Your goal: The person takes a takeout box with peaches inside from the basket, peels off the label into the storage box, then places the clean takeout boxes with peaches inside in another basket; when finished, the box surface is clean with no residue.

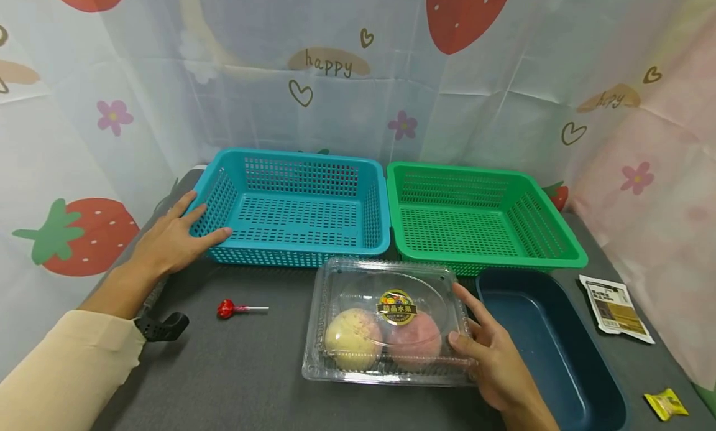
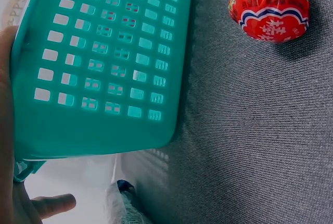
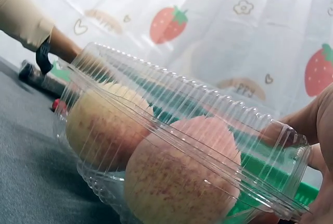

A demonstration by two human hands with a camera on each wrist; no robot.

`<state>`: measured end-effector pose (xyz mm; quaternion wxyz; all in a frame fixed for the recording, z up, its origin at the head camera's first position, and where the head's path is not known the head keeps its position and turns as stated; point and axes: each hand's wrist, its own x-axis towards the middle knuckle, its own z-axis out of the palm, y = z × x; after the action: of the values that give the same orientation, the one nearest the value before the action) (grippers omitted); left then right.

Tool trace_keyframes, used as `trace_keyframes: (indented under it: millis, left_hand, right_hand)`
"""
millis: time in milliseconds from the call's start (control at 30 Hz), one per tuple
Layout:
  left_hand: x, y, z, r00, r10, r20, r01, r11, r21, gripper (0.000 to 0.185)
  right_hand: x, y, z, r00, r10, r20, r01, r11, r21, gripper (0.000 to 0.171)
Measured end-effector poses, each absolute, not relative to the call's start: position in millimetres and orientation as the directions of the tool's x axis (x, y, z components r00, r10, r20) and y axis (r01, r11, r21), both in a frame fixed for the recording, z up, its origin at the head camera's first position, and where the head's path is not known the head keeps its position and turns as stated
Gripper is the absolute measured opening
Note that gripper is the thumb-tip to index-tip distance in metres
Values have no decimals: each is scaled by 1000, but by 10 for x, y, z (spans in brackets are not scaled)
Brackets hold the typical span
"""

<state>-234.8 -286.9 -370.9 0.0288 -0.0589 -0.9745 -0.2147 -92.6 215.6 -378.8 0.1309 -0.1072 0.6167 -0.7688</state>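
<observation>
A green basket stands at the back of the grey table. Near its front sit a dark blue tub, a printed sachet and a yellow candy. A red lollipop lies well to its left.

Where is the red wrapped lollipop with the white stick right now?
In the head view the red wrapped lollipop lies on the dark grey table, left of the clear plastic fruit box and just in front of the blue plastic basket.
</observation>
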Motion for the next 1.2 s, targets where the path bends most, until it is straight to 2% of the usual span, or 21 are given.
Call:
trace_keyframes:
  millis: [200, 733, 967, 1200]
  left_hand:
    - [-2346, -2863, -3709, -991, 102, 81, 127, 901, 415, 93]
    - [-2327, -2859, -3691, -989, 110, 97, 141, 896, 421, 91]
    - [-2219, -2771, -3553, -977, 94, 193, 168, 896, 411, 90]
    - [-2012, -2582, -3359, -944, 109, 311, 245, 862, 443, 85]
  right_hand:
    - [-944, 2139, -3844, -955, -294, -28, 83, -177, -981, 74]
    - [-950, 2053, -3852, -978, -121, -171, 170, 12, -985, 73]
    - [-948, 2046, -3847, -978, -103, -182, 174, 80, -981, 73]
    - [-957, 2056, -3846, -978, -108, -178, 168, 98, -981, 73]
